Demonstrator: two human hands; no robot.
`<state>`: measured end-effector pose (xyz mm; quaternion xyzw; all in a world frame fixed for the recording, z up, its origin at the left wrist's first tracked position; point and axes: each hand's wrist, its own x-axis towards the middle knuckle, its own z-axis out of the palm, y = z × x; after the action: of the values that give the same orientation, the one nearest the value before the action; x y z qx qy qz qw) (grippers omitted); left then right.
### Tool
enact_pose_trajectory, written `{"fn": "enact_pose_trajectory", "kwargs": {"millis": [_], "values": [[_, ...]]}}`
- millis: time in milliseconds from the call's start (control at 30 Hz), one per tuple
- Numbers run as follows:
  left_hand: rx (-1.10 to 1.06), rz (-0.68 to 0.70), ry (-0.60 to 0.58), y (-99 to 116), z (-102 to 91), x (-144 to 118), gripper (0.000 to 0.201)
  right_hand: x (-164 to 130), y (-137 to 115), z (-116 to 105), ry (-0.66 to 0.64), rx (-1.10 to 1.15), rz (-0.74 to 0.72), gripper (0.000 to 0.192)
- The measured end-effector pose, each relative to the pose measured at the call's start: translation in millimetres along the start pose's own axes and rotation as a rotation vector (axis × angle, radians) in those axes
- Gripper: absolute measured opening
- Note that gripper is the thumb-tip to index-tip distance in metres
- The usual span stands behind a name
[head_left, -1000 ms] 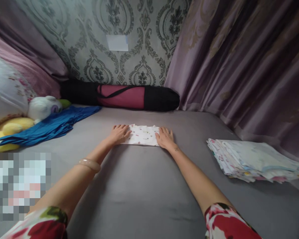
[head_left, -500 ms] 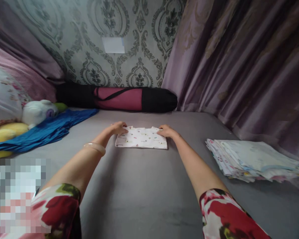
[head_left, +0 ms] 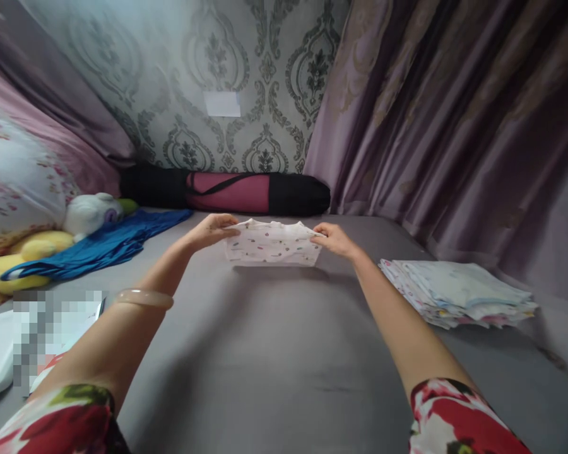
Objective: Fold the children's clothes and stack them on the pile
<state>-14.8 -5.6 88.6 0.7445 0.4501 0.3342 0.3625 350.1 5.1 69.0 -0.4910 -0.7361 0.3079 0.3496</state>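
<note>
A small white folded cloth [head_left: 272,243] with tiny coloured prints hangs just above the grey bed sheet [head_left: 265,353], casting a shadow beneath. My left hand [head_left: 211,228] pinches its upper left corner. My right hand [head_left: 335,238] pinches its upper right corner. Both arms reach forward, with a pale bangle [head_left: 144,297] on the left wrist and red flowered sleeves near the camera.
A stack of folded printed cloths [head_left: 457,299] lies at the right by the purple curtain [head_left: 454,126]. A black and pink rolled bag [head_left: 227,191] rests against the patterned wall. At the left lie a blue cloth [head_left: 104,246], plush toys [head_left: 89,213] and a flowered pillow [head_left: 14,183].
The cloth lay flat under my pressing hands one second ago. My hands then took its far corners and lifted it off the sheet.
</note>
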Motion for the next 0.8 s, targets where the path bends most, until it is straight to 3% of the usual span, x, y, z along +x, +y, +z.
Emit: {"fn": "enact_pose_trajectory", "kwargs": {"millis": [167,400,600,800], "values": [[0.194,0.110,0.100,12.8,11.3,-40.8,0.038,-51.3,-9.6,-2.0,0.079,-0.135,-0.176,0.014],[0.432,0.249,-0.058,-11.0,48.0,-115.8,0.031,-141.1,6.4,25.8,-0.089,-0.295,-0.334,0.027],[0.589,0.254,-0.131,-34.1,67.1,-144.6,0.034,-167.8,11.7,36.8,-0.197,-0.440,-0.421,0.035],[0.653,0.219,-0.234,-27.7,67.8,-158.7,0.042,-177.1,9.8,37.2,-0.222,-0.565,-0.392,0.039]]}}
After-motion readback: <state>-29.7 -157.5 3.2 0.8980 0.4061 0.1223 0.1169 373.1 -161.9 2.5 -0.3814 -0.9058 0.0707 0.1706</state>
